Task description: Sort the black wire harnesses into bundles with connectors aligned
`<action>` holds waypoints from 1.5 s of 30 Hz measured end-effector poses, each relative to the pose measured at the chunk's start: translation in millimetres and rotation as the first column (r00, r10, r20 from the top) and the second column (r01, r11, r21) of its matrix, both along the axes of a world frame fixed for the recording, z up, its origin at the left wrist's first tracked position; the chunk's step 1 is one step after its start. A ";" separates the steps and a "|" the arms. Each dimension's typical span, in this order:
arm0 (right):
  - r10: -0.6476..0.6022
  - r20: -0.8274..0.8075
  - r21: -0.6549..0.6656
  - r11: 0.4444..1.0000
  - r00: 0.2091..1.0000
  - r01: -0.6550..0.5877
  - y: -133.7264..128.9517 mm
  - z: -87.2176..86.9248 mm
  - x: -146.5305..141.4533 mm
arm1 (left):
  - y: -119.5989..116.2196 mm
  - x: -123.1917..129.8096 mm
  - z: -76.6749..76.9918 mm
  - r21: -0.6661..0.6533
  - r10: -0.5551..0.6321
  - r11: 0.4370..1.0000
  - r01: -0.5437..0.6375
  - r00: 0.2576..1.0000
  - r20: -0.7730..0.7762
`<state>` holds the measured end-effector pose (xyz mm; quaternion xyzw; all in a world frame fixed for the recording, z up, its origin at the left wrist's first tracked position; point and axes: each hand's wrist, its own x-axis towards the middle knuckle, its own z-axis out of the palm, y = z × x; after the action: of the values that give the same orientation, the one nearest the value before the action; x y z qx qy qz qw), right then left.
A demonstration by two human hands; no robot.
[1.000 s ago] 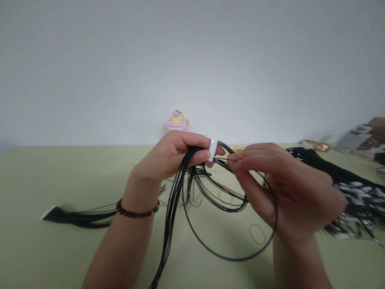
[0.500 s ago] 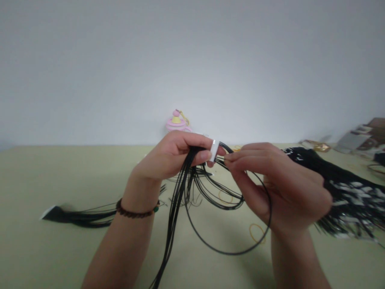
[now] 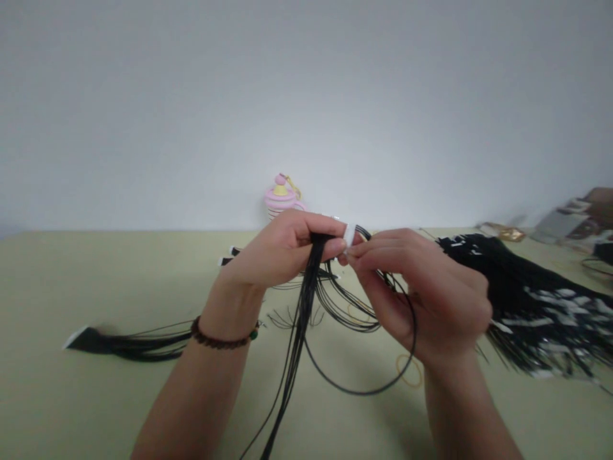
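My left hand (image 3: 287, 249) pinches a small white connector (image 3: 350, 236) between thumb and fingers. A bundle of thin black wires (image 3: 306, 300) runs from the connector and hangs below the hand towards the near edge of the view. At the connector's right side, my right hand (image 3: 416, 281) is closed, its thumb and fingertips pinching a black wire whose tip is hidden. A single wire loop (image 3: 361, 391) curves under both hands, and more wires bend back from the connector behind the right hand's fingers.
A large pile of black wires with white ends (image 3: 541, 300) lies at the right. Another wire bundle with a white connector (image 3: 96, 342) rests at the left. Yellow rubber bands (image 3: 409, 372) lie on the table, and a pink cup-shaped trinket (image 3: 280, 198) stands by the wall.
Both hands have moved closer together; the right hand has shifted left so its fingertips touch the connector. The left hand and connector have moved slightly right, and the wire loop has become smaller.
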<state>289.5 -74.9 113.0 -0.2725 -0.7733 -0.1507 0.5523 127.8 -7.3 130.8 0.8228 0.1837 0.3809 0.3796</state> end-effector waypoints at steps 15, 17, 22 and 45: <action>-0.171 0.227 -0.389 0.887 0.959 0.250 11.6 5.9 73.5 | 9.8 -28.0 -5.0 0.310 0.220 0.940 -0.146 0.951 -0.218; -0.174 0.255 -0.452 0.848 0.951 0.276 9.9 7.1 70.6 | 7.8 -25.9 -4.8 0.278 0.199 0.950 -0.140 0.960 -0.198; -0.039 0.365 -0.706 0.640 0.930 0.304 17.5 -13.6 51.4 | 5.7 -18.1 -0.8 0.096 0.133 0.987 -0.127 0.990 -0.054; 0.268 -0.620 -0.776 -0.351 0.738 -0.524 11.6 -137.3 39.9 | 38.2 -60.2 1.1 -0.405 0.253 0.913 0.044 0.717 0.650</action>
<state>329.4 -63.4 -24.3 -0.3047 -0.5956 0.7073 0.2283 67.6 30.9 131.9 0.5162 0.1488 0.6357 0.5543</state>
